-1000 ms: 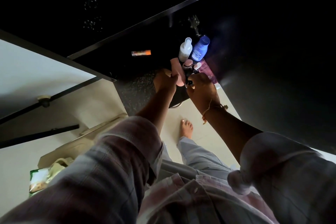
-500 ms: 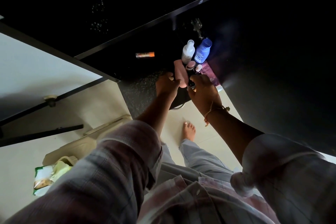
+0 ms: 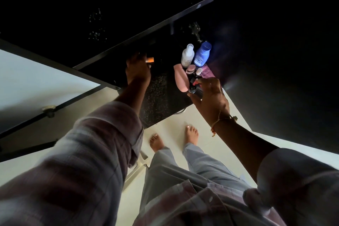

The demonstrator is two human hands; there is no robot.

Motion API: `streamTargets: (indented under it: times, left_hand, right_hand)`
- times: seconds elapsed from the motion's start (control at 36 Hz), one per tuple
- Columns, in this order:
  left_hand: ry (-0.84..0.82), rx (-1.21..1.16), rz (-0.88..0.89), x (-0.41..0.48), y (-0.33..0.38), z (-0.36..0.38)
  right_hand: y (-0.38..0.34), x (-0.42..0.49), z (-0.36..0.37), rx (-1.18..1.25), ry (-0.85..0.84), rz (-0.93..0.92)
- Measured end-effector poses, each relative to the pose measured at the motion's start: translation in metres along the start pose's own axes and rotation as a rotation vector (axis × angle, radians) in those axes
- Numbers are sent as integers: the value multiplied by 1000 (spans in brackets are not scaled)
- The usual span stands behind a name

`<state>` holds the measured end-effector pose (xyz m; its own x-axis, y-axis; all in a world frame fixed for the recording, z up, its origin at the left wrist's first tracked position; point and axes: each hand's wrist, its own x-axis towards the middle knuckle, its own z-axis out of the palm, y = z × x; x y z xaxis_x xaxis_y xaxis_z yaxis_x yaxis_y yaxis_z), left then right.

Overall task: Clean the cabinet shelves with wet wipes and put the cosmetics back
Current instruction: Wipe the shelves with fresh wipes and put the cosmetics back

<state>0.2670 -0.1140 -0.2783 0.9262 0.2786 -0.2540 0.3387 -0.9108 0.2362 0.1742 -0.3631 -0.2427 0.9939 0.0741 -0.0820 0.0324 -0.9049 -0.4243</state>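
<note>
On the dark speckled shelf [image 3: 159, 97] my left hand [image 3: 137, 69] reaches far left and its fingers curl over a small orange-tipped tube [image 3: 150, 59]. My right hand [image 3: 211, 95] pinches a small dark cosmetic container [image 3: 194, 91] at the front of a cluster of cosmetics. In that cluster stand a white bottle [image 3: 187, 56], a blue bottle [image 3: 202, 54], a pink tube [image 3: 181, 77], a small pink-lidded jar [image 3: 191, 69] and a pink sachet [image 3: 207, 73].
A dark cabinet door edge [image 3: 146, 32] runs diagonally above the shelf. The cabinet interior behind is very dark. Below are a pale floor [image 3: 170, 130] and my bare feet. A white panel [image 3: 36, 79] with dark rails lies at the left.
My left hand has let go of the pink tube and moved left to the orange-tipped tube. My right hand stays at the cluster's front. The wet wipes pack has left the view.
</note>
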Motion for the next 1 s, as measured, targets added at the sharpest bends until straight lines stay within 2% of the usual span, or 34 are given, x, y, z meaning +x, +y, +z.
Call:
streamTargets:
  times: [0.14, 0.31, 0.42, 0.56, 0.64, 0.81, 1.0]
  left_hand:
    - [-99, 38, -36, 13, -7, 7]
    - [-46, 99, 3, 11, 1, 7]
    - [-4, -78, -18, -4, 26, 9]
    - [-50, -491, -176, -28, 58, 28]
    - [-61, -622, -266, -35, 68, 39]
    - [-57, -490, -255, -40, 72, 39]
    - [-34, -563, -262, -42, 67, 36]
  right_hand:
    - [6, 1, 0, 36, -13, -6]
    - [10, 2, 5, 39, -23, 0]
    - [8, 4, 6, 37, -26, 7]
    - [6, 6, 4, 46, -18, 6]
    - [7, 7, 4, 61, -21, 4]
    - [6, 9, 6, 60, -45, 1]
    - [1, 8, 4, 63, -62, 8]
